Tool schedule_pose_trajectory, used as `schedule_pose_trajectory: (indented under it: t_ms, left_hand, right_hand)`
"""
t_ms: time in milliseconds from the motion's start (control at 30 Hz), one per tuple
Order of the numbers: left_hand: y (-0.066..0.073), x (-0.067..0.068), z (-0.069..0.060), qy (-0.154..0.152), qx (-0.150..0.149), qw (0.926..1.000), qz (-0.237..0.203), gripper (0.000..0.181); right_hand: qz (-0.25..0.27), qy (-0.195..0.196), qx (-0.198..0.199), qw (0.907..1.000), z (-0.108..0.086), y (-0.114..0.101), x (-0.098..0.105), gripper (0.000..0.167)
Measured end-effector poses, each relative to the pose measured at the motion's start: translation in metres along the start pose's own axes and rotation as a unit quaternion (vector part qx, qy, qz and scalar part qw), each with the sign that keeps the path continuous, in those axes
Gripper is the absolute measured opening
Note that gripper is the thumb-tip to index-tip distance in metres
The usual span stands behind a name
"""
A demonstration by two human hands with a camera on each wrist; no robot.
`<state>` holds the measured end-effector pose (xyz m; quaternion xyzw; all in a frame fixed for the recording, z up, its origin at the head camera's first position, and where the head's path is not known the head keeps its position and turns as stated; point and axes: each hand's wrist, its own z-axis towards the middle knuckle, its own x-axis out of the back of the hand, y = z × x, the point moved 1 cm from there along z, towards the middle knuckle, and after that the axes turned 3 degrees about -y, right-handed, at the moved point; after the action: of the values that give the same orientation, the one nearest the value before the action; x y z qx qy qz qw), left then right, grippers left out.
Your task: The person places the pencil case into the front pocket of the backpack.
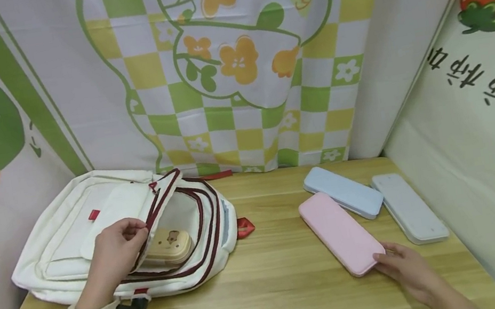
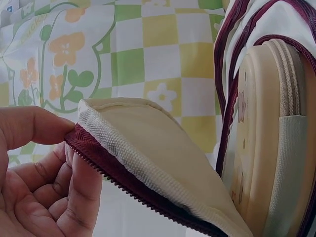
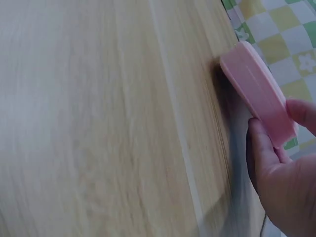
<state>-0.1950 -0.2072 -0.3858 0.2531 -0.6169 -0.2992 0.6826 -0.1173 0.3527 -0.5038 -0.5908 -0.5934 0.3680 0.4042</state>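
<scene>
Pink case (image 1: 341, 234), three o'clock of backpack (image 1: 60, 232): my right grip (image 1: 403, 265) pinches it; left grip (image 1: 118, 248) pinches flap (image 2: 148, 133), apparently for access.

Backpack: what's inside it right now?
A cream case sits inside, partly covered by the flap that the left hand pinches. Anything deeper, behind the case or flap, is hidden.

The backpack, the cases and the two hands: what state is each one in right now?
Backpack: lying down, unzipped, opening held apart.
Beige case: closed, inside the backpack.
Pink case: closed, gripped at its near end.
Blue case: closed, lying flat.
Pale grey case: closed, lying flat.
Left hand: pinching the backpack's zipper edge.
Right hand: gripping the pink case.
</scene>
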Motion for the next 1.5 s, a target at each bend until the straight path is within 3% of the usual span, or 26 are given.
schedule_pose_trajectory:
  t_ms: [167,300,433,567,833,1067,1267,1500]
  left_hand:
    - [0.001,0.001,0.0,-0.007,0.007,0.9999,-0.005,0.016]
    - [0.0,0.002,-0.001,-0.005,0.006,1.0,-0.004,0.016]
    - [0.0,0.002,-0.002,-0.001,0.002,1.0,-0.002,0.015]
    - [0.0,0.004,-0.002,0.002,-0.002,1.0,0.003,0.015]
    - [0.0,0.007,-0.003,0.004,0.004,1.0,0.0,0.017]
    - [-0.001,0.007,-0.002,0.003,0.007,1.0,0.0,0.017]
    - [-0.002,0.008,-0.003,0.003,0.009,1.0,0.003,0.018]
    - [-0.002,0.007,-0.003,0.006,0.01,0.9999,-0.001,0.017]
  right_hand:
    - [0.057,0.017,-0.012,0.9981,0.001,0.001,0.0,0.063]
    - [0.105,0.029,-0.02,0.9939,0.001,0.0,-0.004,0.043]
    - [0.088,0.04,-0.002,0.9953,0.0,0.0,-0.009,0.028]
    - [0.054,0.046,0.02,0.9972,-0.001,-0.003,-0.014,0.037]
    - [0.03,0.016,0.053,0.998,0.001,-0.017,-0.028,0.044]
    - [0.027,-0.013,0.085,0.9959,0.011,-0.038,-0.041,0.033]
    - [0.054,-0.041,0.121,0.9903,0.02,-0.061,-0.054,0.012]
    - [0.062,-0.087,0.11,0.9882,0.031,-0.081,-0.076,0.011]
